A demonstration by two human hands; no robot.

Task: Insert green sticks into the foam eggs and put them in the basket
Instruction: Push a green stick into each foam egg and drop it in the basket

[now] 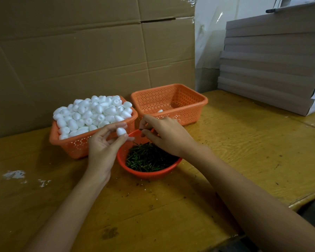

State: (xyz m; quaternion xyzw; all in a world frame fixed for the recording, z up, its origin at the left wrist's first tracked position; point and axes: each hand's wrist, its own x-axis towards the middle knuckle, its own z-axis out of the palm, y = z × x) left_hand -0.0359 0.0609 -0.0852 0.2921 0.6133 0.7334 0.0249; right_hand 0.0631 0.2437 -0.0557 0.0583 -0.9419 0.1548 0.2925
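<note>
The left hand [102, 148] pinches one foam egg [120, 131] between thumb and fingertips, right above the far rim of the round red bowl [147, 174]. The right hand [164, 135] is just beside it, fingers curled in tight and nipping a small dark bit that looks like a green stick [140, 129], though it's tiny so hard to be sure. The bowl holds a heap of green sticks [149, 159], and the right wrist covers part of it.

Behind the left hand is an orange basket [75, 146] piled with loose eggs [93, 111]. Next to it, the second orange basket [189, 113] has one white egg [160, 111] peeking over its near wall. Everything sits on a yellowish wooden table [244, 151] with white crumbs [15, 174] on the left. A cardboard wall [80, 51] is at the back, and stacked flat grey boxes [271, 70] are on the right.
</note>
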